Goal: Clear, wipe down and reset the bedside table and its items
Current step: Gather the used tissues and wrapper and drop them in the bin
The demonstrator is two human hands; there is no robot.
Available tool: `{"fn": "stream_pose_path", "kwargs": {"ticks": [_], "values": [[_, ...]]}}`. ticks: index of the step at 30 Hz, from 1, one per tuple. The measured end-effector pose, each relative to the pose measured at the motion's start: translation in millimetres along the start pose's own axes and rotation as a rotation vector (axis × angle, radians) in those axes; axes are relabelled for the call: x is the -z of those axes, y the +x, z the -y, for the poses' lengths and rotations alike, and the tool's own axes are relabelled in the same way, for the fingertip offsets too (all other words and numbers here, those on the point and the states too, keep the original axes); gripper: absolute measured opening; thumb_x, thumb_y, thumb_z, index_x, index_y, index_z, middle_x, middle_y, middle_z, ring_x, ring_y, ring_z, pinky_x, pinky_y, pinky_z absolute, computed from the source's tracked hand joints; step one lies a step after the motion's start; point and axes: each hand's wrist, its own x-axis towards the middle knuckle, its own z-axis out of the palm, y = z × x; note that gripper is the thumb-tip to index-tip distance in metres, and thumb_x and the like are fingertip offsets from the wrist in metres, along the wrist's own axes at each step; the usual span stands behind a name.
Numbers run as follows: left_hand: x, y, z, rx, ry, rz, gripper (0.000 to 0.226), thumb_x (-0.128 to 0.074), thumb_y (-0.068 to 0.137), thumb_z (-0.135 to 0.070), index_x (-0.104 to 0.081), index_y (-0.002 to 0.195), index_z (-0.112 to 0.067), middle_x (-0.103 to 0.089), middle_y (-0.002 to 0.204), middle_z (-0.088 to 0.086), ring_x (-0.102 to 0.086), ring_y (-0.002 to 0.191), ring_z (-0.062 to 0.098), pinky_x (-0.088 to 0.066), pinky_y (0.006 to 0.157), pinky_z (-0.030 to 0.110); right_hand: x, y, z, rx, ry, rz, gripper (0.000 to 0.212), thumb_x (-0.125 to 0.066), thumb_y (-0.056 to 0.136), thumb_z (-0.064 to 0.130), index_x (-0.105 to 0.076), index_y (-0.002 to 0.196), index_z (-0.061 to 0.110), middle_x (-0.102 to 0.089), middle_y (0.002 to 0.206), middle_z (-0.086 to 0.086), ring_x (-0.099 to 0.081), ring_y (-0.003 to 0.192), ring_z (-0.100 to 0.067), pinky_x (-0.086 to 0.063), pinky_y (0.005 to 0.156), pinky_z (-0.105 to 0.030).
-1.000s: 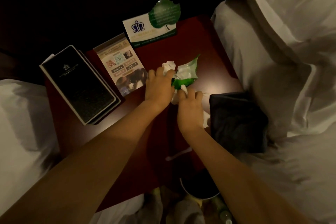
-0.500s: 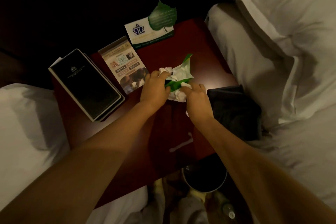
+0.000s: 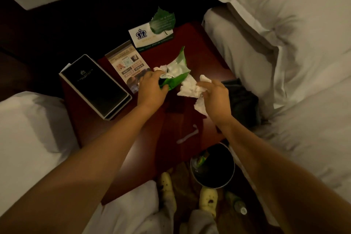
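Between two beds, dark red bedside table (image 3: 199,47), bin (image 3: 212,167) below

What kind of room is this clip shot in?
Most likely a hotel guest room: a crested tent card and black folder sit on a bedside table between two white-linen beds.

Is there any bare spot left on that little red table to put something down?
Yes: the near-left red wooden tabletop, bordered by the black folder and left forearm. The back is crowded with the printed leaflet, leaf-shaped card and green wrapper.
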Motion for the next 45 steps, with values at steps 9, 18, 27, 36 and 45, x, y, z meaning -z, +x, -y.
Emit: {"fn": "stream_pose_path", "kwargs": {"ticks": [9, 18, 27, 36, 45], "values": [[-12.3, -64.4, -21.3, -0.005, -0.07, 0.01, 0.042, -0.064, 0.081, -0.014, -0.057, 0.123, -0.013, -0.057, 0.119, 0.016, -0.051, 0.111, 0.032, -0.042, 0.092, 0.036, 26.6, -55.1, -10.8, 0.002, 0.024, 0.045, 0.034, -0.047, 0.084, -0.01, -0.067, 0.109, 0.003, -0.058, 0.12, -0.021, -0.053, 0.114, -0.033, -0.039, 0.088, -0.019], [-48.6, -146.5, -52.1, 0.04, -0.079, 0.062, 0.044, -0.065, 0.082, -0.017, -0.056, 0.125, -0.015, -0.056, 0.122, 0.013, -0.052, 0.112, 0.033, -0.046, 0.092, 0.04, 58.8, -128.1, -53.1, -0.027, 0.029, 0.165, 0.031, -0.054, 0.083, -0.011, -0.065, 0.111, -0.004, -0.057, 0.125, -0.025, -0.051, 0.119, -0.037, -0.034, 0.098, -0.019], [-102.3, -203.1, -76.1, 0.047, -0.055, 0.157, 0.044, -0.063, 0.083, -0.017, -0.055, 0.126, -0.014, -0.054, 0.128, 0.012, -0.046, 0.119, 0.03, -0.04, 0.1, 0.037, 50.1, -164.7, -113.0, -0.082, -0.144, 0.282, 0.032, -0.044, 0.088, -0.003, -0.063, 0.113, -0.002, -0.058, 0.115, -0.022, -0.051, 0.108, -0.035, -0.039, 0.084, -0.028], [-185.7, -252.4, -43.6, 0.1, -0.088, 0.239, 0.045, -0.061, 0.085, -0.019, -0.051, 0.129, -0.016, -0.051, 0.13, 0.008, -0.042, 0.121, 0.025, -0.036, 0.099, 0.03, 0.4, -190.3, -187.2, -0.319, -0.018, 0.398, 0.026, -0.049, 0.084, -0.008, -0.066, 0.1, 0.002, -0.065, 0.104, -0.023, -0.058, 0.101, -0.038, -0.047, 0.089, -0.043], [-280.4, -239.9, 33.0, 0.302, -0.192, 0.374, 0.048, -0.063, 0.085, -0.017, -0.05, 0.131, -0.016, -0.052, 0.13, 0.012, -0.047, 0.123, 0.027, -0.043, 0.103, 0.041, -90.6, -189.0, -256.9, -0.365, -0.182, 0.521, 0.032, -0.054, 0.089, 0.004, -0.056, 0.121, 0.001, -0.054, 0.127, -0.017, -0.052, 0.116, -0.028, -0.039, 0.098, -0.027]]}}
